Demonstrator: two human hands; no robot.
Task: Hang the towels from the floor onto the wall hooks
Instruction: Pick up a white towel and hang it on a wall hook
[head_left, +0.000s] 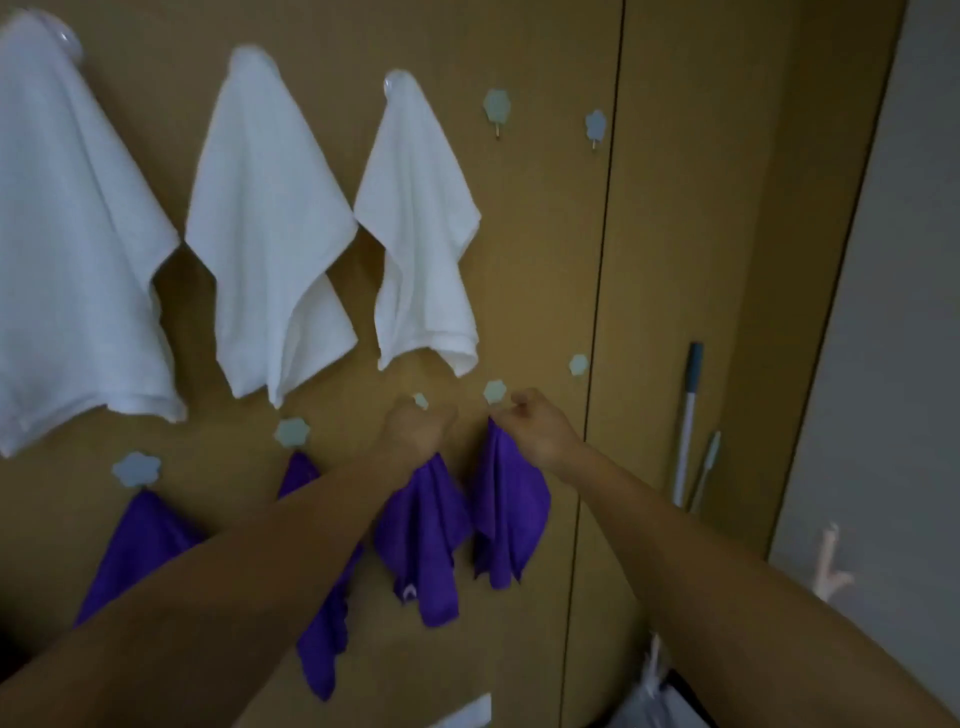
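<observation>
A purple towel (511, 499) hangs low on the wooden wall (545, 234). Its top corner is pinched in the right hand (540, 431), just under a pale flower-shaped hook (494, 391). Beside it, the left hand (415, 431) is closed around the top of a second purple towel (421, 535). Two more purple towels (135, 551) hang toward the wall's lower left, and three white towels (270, 218) hang above.

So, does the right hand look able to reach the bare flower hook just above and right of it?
Probably yes: the bare flower hook sits close to the right hand with only open panel between, though that hand is pinching a purple towel.
</observation>
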